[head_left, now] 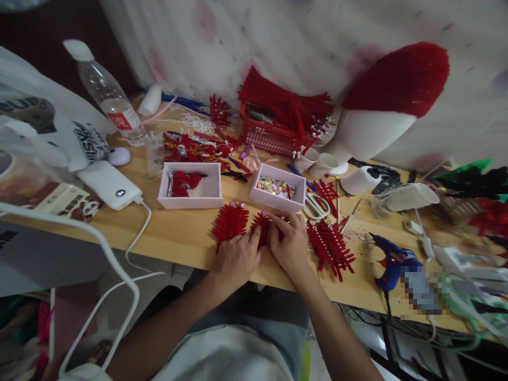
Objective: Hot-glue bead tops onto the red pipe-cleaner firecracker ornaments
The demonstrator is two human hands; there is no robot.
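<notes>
My left hand (238,256) rests at the table's front edge, its fingers closed on the lower part of a red fuzzy pipe-cleaner piece (260,224). At the upper end of that piece sits a small round eye-like bead (265,214). The index finger of my right hand (292,246) reaches to this bead, its thumb bent against the piece's right side; the other fingers are partly hidden. Left of my hands lies a similar red piece (230,221) with two round beads. On the right are more red pieces (331,246) with strings of white beads.
Beyond my hands stand a box of beads (278,200) and a box of red bits and pearls (190,202). Scissors (316,206) lie near the right hand. A blue glue gun (392,262), a red basket (270,138), a bottle (107,95) and a power bank (110,185) surround them.
</notes>
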